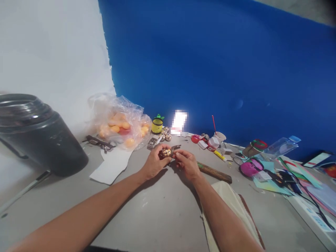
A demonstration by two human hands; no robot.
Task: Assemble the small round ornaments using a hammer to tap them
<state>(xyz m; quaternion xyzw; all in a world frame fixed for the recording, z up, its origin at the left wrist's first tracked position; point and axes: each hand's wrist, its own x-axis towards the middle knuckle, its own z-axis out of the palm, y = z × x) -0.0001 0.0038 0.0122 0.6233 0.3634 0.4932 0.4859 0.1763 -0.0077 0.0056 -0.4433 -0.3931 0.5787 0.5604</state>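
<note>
My left hand (154,162) is wrapped round a small shiny round piece patterned in gold, cream and dark brown (167,153). At the piece's right edge, my right hand (187,162) has its thumb and fingers pinched together. Whatever sits between those fingertips is too small to make out. Just behind the hands lies a hammer (215,172), its dark claw head partly covered by them and its wooden handle running to the right. Several similar patterned round pieces (165,135) lie beyond, near a small box of metal bits (153,142).
At left stand a large dark tumbler (44,140), eyeglasses (98,141) and white paper (111,169). Plastic bags of orange items (120,126) and a yellow pot (157,125) are at the back. Rightward are a cream cloth (228,203), a pink pouch (251,168) and a power strip (309,217).
</note>
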